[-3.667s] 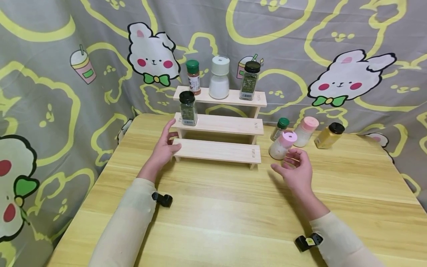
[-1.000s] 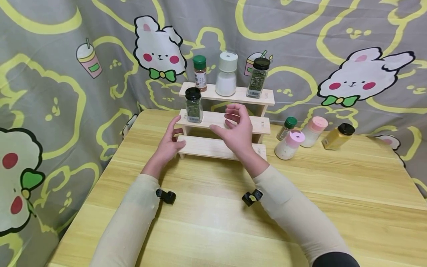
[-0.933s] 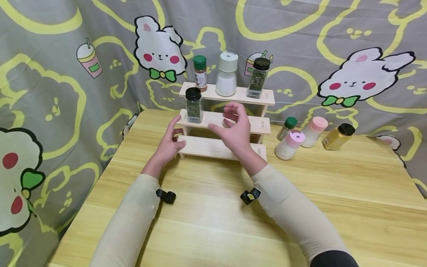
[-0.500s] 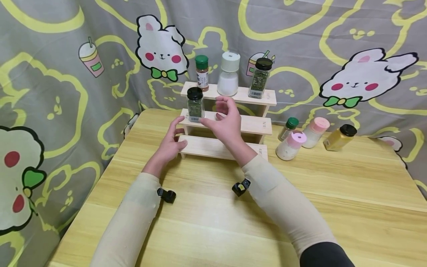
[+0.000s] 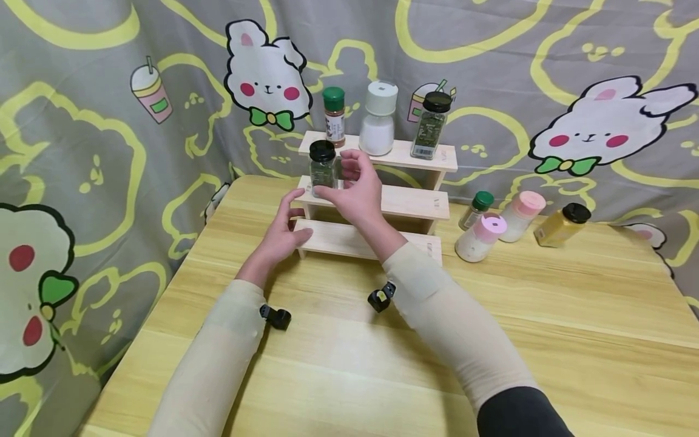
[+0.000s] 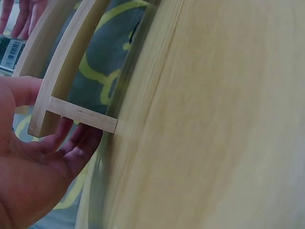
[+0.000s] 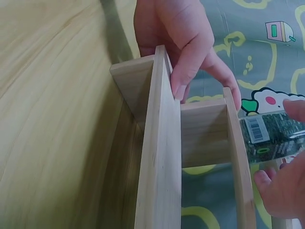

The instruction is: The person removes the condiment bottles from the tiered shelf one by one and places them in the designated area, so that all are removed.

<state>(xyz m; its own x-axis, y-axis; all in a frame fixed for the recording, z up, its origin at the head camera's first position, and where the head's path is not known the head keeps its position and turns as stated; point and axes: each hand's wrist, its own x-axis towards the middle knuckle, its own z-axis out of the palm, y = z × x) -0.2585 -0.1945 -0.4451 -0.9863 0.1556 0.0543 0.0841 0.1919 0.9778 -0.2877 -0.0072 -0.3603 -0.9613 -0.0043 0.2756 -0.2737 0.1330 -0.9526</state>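
Observation:
A three-step wooden spice rack [image 5: 415, 202] stands on the table. My left hand [image 5: 280, 235] holds its left end, thumb on the lowest step; in the left wrist view that hand's curled fingers [image 6: 83, 148] lie behind the side leg. On the left of the middle step stands a black-lidded glass jar of dried green herbs [image 5: 323, 168], upright. My right hand [image 5: 359, 191] is half around this jar, thumb across its lower front and fingers spread at its right. In the right wrist view the thumb overlaps the herb jar [image 7: 267, 136], with a small gap before the other fingers.
On the top step stand a green-lidded spice jar [image 5: 335, 124], a white-lidded shaker [image 5: 377, 133] and another black-lidded herb jar [image 5: 429, 130]. Right of the rack are a small green-lidded jar [image 5: 476, 209], two pink-lidded shakers [image 5: 519, 221] and a yellow jar [image 5: 559, 227]. A patterned curtain [image 5: 480, 36] hangs behind.
My right hand has moved from beside the shakers on the right, across the rack, leftward to the herb jar on the middle step. The left hand keeps its hold; the jars stay put.

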